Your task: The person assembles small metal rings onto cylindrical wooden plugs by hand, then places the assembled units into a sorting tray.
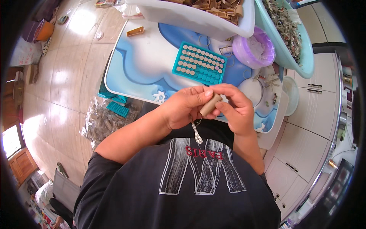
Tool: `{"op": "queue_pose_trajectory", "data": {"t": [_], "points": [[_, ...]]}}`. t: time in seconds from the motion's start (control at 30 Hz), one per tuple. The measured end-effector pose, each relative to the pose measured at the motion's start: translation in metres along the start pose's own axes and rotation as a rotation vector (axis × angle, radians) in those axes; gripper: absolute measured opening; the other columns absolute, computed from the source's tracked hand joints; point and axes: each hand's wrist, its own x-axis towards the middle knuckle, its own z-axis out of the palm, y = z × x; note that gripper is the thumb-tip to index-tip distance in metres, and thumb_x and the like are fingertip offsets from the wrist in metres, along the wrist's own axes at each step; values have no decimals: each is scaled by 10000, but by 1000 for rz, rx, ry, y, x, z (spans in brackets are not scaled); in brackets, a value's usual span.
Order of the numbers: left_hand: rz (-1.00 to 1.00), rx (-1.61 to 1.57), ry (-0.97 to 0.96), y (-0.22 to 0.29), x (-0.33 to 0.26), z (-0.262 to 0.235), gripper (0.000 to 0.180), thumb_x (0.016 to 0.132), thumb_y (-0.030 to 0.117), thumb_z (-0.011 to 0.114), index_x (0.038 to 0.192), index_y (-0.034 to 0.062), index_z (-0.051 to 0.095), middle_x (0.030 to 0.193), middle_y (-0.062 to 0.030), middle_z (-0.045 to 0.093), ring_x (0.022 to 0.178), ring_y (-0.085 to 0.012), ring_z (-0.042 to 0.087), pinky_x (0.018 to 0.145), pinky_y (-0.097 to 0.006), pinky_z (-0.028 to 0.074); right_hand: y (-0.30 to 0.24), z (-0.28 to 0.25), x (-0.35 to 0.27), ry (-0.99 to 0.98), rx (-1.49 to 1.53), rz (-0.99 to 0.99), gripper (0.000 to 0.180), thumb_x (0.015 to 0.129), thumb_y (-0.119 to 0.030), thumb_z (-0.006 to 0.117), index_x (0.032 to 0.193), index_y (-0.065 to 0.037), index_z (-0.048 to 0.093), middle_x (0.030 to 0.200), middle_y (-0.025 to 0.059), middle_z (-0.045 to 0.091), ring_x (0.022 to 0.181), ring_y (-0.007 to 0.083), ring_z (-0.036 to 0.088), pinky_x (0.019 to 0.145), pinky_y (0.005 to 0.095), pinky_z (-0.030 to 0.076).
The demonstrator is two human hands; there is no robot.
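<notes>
1. A short tan cardboard tube point(211, 104) sits tilted between both hands, just above the near edge of the table point(133, 68) and in front of the person's chest.
2. The left hand point(183, 107) closes its grip on the tube's lower end, with the thumb laid along the top and the fingers curled beneath; the grip is tight around the tube.
3. The right hand point(236, 108) pinches the tube's upper end, its fingers wrapped close around it, so the two hands touch across the tube.
4. A thin wire with a small clear, glittering piece point(196, 133) hangs down from beneath the left hand, over the dark shirt.
5. Beyond the hands, a teal tray point(199, 63) lies on the table, its pockets partly filled with small round pale pieces in the far rows.
6. To the right of the tray stands a lilac tub point(254, 49) holding something white.
7. Just past the right hand rests a round white lid or dish point(251, 89), with small metal parts point(270, 82) scattered beside it.
8. At the far edge, a white basin point(190, 17) holds more tan tubes, and a light blue basin point(289, 38) to its right holds a heap of silvery bits.
9. One loose tan tube point(135, 31) lies on the table's far left.
10. On the floor to the left, a clear bag of parts point(105, 122) lies with another teal tray point(117, 108) on it.
</notes>
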Motion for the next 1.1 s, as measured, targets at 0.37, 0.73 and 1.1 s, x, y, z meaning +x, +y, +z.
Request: {"op": "queue_pose_trajectory", "data": {"t": [0.37,0.73,1.1], "points": [[1285,1404,591,142,0,32,215,901,111,548,1094,24,586,1037,-90,624,947,-167,591,840,-278,457,14,-210,-155,1218,145,74,309,890,-251,594,1080,-13,546,879,67,596,666,101,509,552,213,387],[948,2283,867,267,96,20,385,842,336,561,1125,74,553,1125,-170,576,1066,-353,530,913,-422,418,154,-250,-301,1565,161,524,308,878,-111,596,1160,-33,500,946,69,584,731,158,588,635,249,499],[343,2423,1044,270,147,75,871,694,726,541,1371,202,380,1443,-119,305,1304,-309,334,1047,-501,253,74,-177,-144,1174,-395,341,398,856,-83,594,1235,-32,484,1201,80,502,924,164,586,760,274,476]]}}
